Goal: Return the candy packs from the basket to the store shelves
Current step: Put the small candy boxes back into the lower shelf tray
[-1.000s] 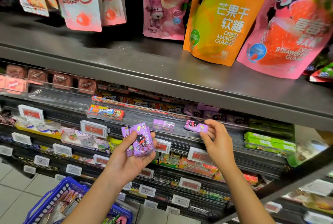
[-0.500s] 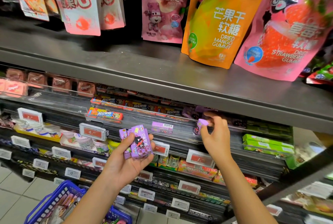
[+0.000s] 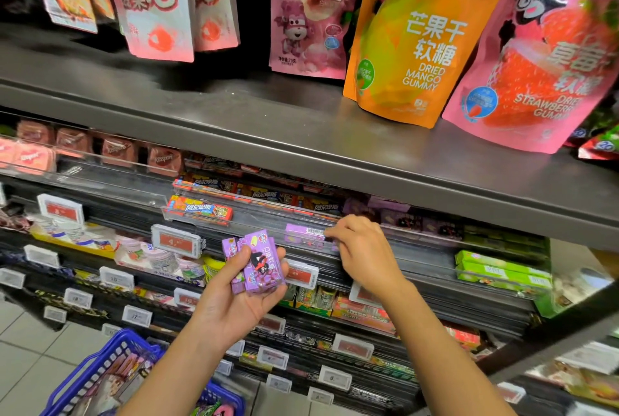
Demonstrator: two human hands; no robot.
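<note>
My left hand (image 3: 234, 301) is shut on a small stack of purple candy packs (image 3: 259, 265), held upright in front of the middle shelf. A single purple pack with a barcode (image 3: 303, 233) lies behind the clear shelf rail (image 3: 254, 214). My right hand (image 3: 363, 248) holds nothing, and its curled fingertips touch that pack's right end. More purple packs (image 3: 402, 219) sit in a row further back to the right. The blue basket (image 3: 100, 362) hangs low at the bottom left with several packs inside.
A grey metal shelf (image 3: 301, 134) overhangs above, carrying an orange mango gummy bag (image 3: 418, 40) and pink bags. Red-and-blue candy sticks (image 3: 201, 211) lie left of the purple pack, green boxes (image 3: 499, 268) to the right. Price tags (image 3: 176, 241) line the shelf edges.
My right hand set its purple pack on the shelf, then drew back down and left, empty, to the lying pack. My left hand kept its stack almost still.
</note>
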